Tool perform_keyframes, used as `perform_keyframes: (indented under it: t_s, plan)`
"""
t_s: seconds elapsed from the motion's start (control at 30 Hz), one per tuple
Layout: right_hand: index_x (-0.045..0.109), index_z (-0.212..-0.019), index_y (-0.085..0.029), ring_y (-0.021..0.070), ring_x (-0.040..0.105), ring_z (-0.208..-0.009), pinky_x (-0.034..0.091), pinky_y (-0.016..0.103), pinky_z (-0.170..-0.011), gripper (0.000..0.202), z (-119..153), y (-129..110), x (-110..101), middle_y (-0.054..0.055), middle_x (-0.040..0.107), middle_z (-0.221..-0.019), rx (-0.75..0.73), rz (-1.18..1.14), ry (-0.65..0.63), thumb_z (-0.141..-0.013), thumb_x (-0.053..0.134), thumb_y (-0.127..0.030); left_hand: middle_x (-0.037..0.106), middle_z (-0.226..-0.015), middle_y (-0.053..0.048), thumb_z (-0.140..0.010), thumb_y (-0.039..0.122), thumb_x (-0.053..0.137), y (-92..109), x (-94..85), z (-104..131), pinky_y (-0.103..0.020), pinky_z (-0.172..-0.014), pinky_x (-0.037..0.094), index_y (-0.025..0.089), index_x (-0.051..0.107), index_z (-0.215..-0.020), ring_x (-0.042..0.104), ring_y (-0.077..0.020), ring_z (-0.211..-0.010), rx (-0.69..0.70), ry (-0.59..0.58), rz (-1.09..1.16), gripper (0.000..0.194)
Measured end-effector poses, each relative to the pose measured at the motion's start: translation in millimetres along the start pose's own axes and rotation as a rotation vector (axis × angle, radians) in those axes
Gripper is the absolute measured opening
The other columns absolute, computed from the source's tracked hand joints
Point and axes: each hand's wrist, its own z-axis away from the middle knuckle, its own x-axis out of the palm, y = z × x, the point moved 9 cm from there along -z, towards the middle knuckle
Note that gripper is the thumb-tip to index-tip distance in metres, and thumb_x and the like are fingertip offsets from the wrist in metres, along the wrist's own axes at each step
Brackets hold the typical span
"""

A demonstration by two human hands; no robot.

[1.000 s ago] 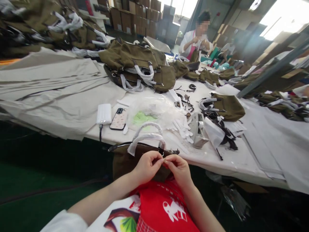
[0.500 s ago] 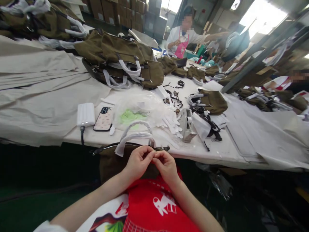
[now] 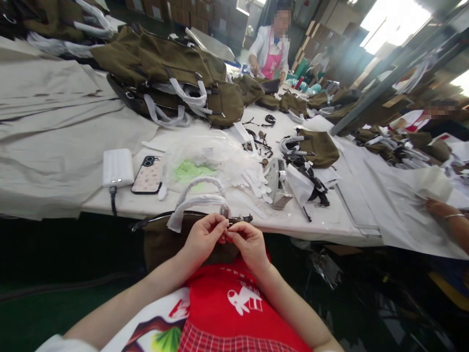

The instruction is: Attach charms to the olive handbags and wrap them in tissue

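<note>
An olive-green handbag (image 3: 157, 239) rests at the table's front edge, against my red apron (image 3: 234, 298). Its handles (image 3: 198, 201) are wrapped in white material and stand up in an arch. My left hand (image 3: 205, 237) and my right hand (image 3: 251, 244) meet at the bag's near side, just below its handles. Both are closed, thumb against fingers, in a pinch. A tiny bit of something shows between the fingertips, too small to name. Past the handles lies a clear plastic bag (image 3: 198, 151) with a bright green piece in it.
A white power bank (image 3: 117, 167) with a cable and a phone (image 3: 146, 175) lie to the left. A metal tape dispenser-like block (image 3: 279, 183) stands right of centre. Olive bags (image 3: 176, 68) are piled behind. A co-worker in a pink apron (image 3: 271, 56) stands across; another person's hand (image 3: 439, 209) is at right.
The view has shifted slightly. My hands stay together at the bag, fingertips a little lower. The co-worker opposite has lowered an outstretched arm, and another person's hand has appeared at right.
</note>
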Motion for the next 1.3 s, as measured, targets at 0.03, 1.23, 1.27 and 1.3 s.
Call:
perform_keyframes:
  t_s: [0.03, 1.23, 1.27, 1.3]
  plan:
    - [0.071, -0.075, -0.019, 0.0148, 0.065, -0.062, 0.056, 0.028, -0.063, 0.016, 0, 1, -1, 0.0, 0.07, -0.069, 0.01, -0.008, 0.003, -0.07, 0.079, -0.032, 0.056, -0.059, 0.003, -0.079, 0.044, 0.064, 2, -1.0, 0, -0.022, -0.051, 0.043, 0.018, 0.058, -0.072, 0.051, -0.0101, -0.052, 0.019, -0.002, -0.029, 0.028]
    - [0.071, -0.079, -0.018, 0.0187, 0.065, -0.067, 0.054, 0.03, -0.065, 0.026, -2, -7, -89, 0.005, 0.07, -0.071, -0.126, 0.417, 0.219, -0.084, 0.065, -0.042, 0.064, -0.111, -0.01, -0.085, 0.029, 0.063, 50, -105.1, 45, -0.039, -0.09, 0.052, 0.02, 0.058, -0.117, 0.064, -0.0222, -0.093, 0.535, 0.602, -0.801, 0.034]
    - [0.071, -0.076, -0.018, 0.0186, 0.064, -0.064, 0.053, 0.029, -0.063, 0.028, -1, 0, -97, 0.005, 0.07, -0.068, -0.092, 0.483, 0.201, -0.085, 0.064, -0.043, 0.063, -0.112, -0.011, -0.082, 0.028, 0.066, 52, -121.1, 53, -0.042, -0.095, 0.05, 0.018, 0.058, -0.115, 0.062, -0.0247, -0.099, 0.568, 0.707, -0.869, 0.035]
    - [0.072, -0.074, -0.018, 0.0188, 0.064, -0.063, 0.052, 0.029, -0.062, 0.029, 0, 9, -102, 0.005, 0.07, -0.066, -0.053, 0.548, 0.163, -0.084, 0.064, -0.044, 0.062, -0.113, -0.011, -0.08, 0.029, 0.069, 51, -135.4, 58, -0.045, -0.097, 0.049, 0.017, 0.058, -0.114, 0.061, -0.0271, -0.102, 0.578, 0.791, -0.918, 0.038]
